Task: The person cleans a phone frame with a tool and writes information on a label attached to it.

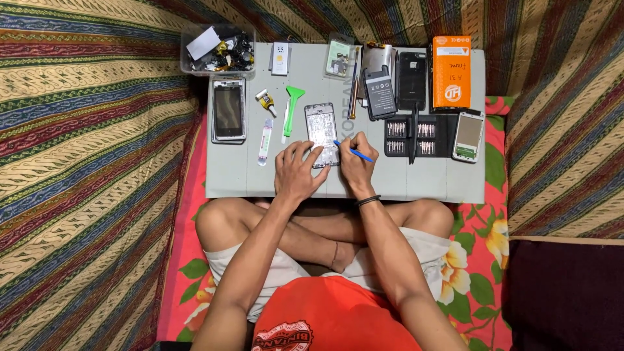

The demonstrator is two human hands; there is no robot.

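Phone frame (322, 133): silver, stripped, lying flat on the grey work board (429, 182); long axis runs away from the person, top end pointing to the far edge of the board, near end under the fingertips of both hands.

Left hand (296, 172): palm down, fingers spread and curled onto the near left corner of the frame, pressing it to the board; not closed around it.

Right hand (356, 168): fingers pinched closed on a blue pry tool (354, 153); the tool's long axis slants, its tip pointing left and away to touch the frame's right edge just beyond the fingers, its tail pointing right and toward the person; black band at the wrist.

Left of the left fingers: green pry lever (292, 109), upright on the board, broad end away; beyond it a small white strip (265, 141); farther left a phone with dark screen (229, 110).

Right of the right fingers: black case of screwdriver bits (411, 136); a white-rimmed phone (468, 136); beyond these a battery (379, 92), a black back cover (412, 80) and an orange box (452, 63).

Far left corner: clear tub of small parts (218, 51).
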